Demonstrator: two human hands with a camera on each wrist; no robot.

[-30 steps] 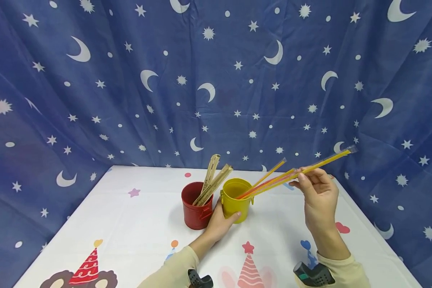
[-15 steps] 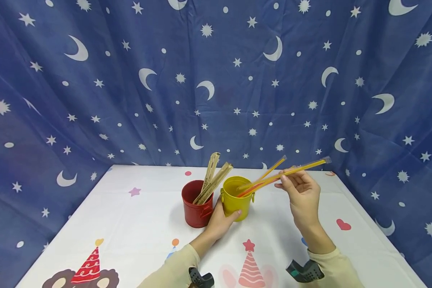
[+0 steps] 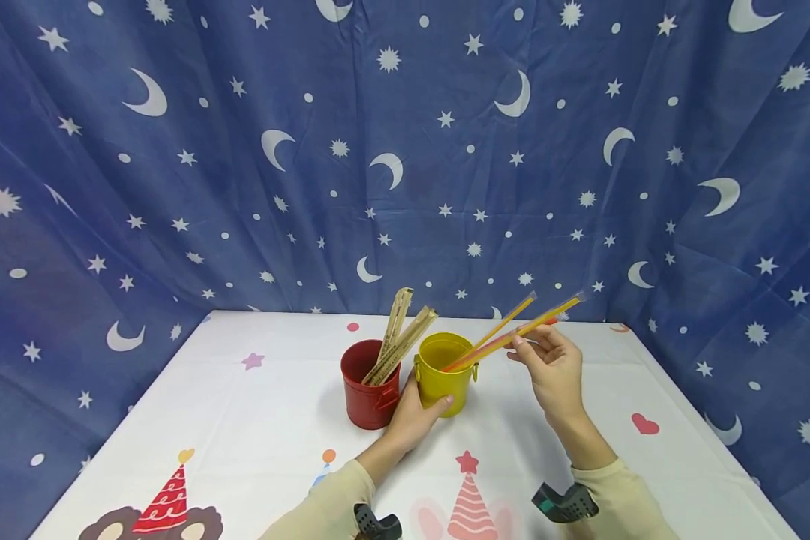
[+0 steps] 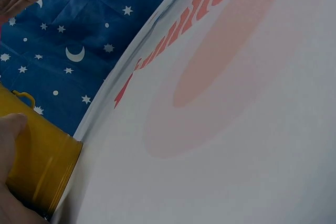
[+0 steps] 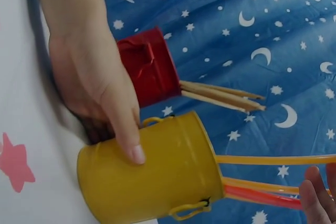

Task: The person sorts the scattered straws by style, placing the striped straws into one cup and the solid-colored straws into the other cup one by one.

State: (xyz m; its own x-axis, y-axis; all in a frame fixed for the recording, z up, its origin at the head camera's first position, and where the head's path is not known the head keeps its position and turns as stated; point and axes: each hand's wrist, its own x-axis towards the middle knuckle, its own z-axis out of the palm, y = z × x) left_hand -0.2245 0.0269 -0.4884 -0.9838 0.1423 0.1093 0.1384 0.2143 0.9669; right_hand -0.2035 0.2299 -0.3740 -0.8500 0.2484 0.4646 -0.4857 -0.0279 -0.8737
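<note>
My left hand (image 3: pixel 410 421) grips the side of a yellow metal bucket (image 3: pixel 447 384), its thumb lying across the front. In the right wrist view the same thumb presses on the bucket wall (image 5: pixel 168 166). My right hand (image 3: pixel 555 375) pinches several plastic-wrapped drinking straws (image 3: pixel 494 343), yellow and orange-red. They slant down to the left, with their lower ends inside the yellow bucket's mouth. Another yellow straw (image 3: pixel 517 309) leans in that bucket, apart from my fingers. Right-hand fingertips (image 5: pixel 313 195) show beside the straws at the right wrist view's edge.
Left of the yellow bucket, close by, stands a red metal bucket (image 3: pixel 363 401) holding several slim items in brown printed paper wrappers (image 3: pixel 405 346). Both are on a white party-print tablecloth (image 3: pixel 277 420). A blue star-and-moon curtain (image 3: pixel 405 187) hangs behind the table.
My right hand has moved left and slightly down towards the yellow bucket, carrying the straws with it. The left hand has kept its grip on the yellow bucket.
</note>
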